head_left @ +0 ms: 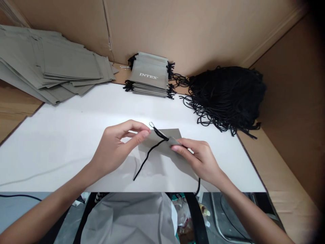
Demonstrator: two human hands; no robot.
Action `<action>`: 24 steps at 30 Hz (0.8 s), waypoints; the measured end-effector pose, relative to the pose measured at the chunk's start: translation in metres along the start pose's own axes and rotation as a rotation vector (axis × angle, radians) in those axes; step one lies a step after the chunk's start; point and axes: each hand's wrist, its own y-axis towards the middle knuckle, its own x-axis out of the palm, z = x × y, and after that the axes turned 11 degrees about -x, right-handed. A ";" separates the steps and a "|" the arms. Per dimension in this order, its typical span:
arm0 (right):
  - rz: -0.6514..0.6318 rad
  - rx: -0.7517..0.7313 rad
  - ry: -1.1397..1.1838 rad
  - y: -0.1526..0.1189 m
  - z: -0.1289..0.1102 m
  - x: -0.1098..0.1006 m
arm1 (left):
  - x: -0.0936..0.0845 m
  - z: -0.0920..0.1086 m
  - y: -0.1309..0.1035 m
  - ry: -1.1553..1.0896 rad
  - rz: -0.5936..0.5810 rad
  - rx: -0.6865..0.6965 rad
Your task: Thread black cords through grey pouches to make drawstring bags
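My right hand [200, 159] pinches a grey fabric pouch [165, 150] by its upper edge, just above the white table. A black cord [149, 152] comes out of the pouch's edge; its loose end hangs down to the left. Doubled through a thin metal wire loop [151, 124], part of the cord sticks up at the pouch's edge. Thumb and forefinger of my left hand [119, 142] are drawn together in a pinch beside that loop, at the pouch's left corner. What lies between those fingertips is hidden. Another length of black cord hangs below my right wrist.
Flat grey fabric pieces [71, 64] are piled at the back left. Stacked pouches printed INTEX [149, 71], with black cord ends, stand at the back middle. A large heap of black cords [225, 95] fills the back right. Cardboard walls [193, 30] enclose the white table [63, 135].
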 end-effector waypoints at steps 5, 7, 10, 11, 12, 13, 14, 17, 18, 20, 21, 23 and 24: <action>0.011 0.071 0.153 0.000 -0.003 0.001 | 0.009 0.007 -0.001 0.108 -0.010 0.061; 0.021 0.071 0.206 0.000 -0.004 0.002 | 0.012 0.009 -0.001 0.092 -0.043 0.051; 0.029 0.063 0.273 0.001 -0.006 0.003 | 0.017 0.010 -0.003 0.046 -0.095 0.036; 0.030 0.061 0.285 0.001 -0.007 0.003 | 0.019 0.011 -0.004 0.034 -0.104 0.031; 0.033 0.059 0.289 0.000 -0.008 0.004 | 0.020 0.011 -0.005 0.025 -0.108 0.027; 0.036 0.056 0.284 0.000 -0.009 0.004 | 0.021 0.011 -0.006 0.017 -0.109 0.023; 0.042 0.051 0.269 0.000 -0.010 0.003 | 0.021 0.011 -0.007 0.009 -0.107 0.020; 0.060 0.014 0.180 -0.002 -0.012 0.003 | 0.020 0.010 -0.011 -0.033 -0.076 0.016; 0.061 -0.003 0.146 -0.002 -0.012 0.003 | 0.019 0.010 -0.012 -0.053 -0.063 0.018; 0.065 -0.045 0.085 -0.003 -0.014 0.004 | 0.017 0.009 -0.015 -0.108 -0.048 0.017; 0.070 -0.066 0.056 -0.003 -0.016 0.005 | 0.017 0.009 -0.016 -0.143 -0.054 0.010; 0.083 -0.106 -0.014 -0.002 -0.020 0.008 | 0.019 0.010 -0.019 -0.220 -0.082 -0.033; 0.082 -0.121 -0.050 -0.001 -0.022 0.008 | 0.021 0.010 -0.019 -0.255 -0.098 -0.066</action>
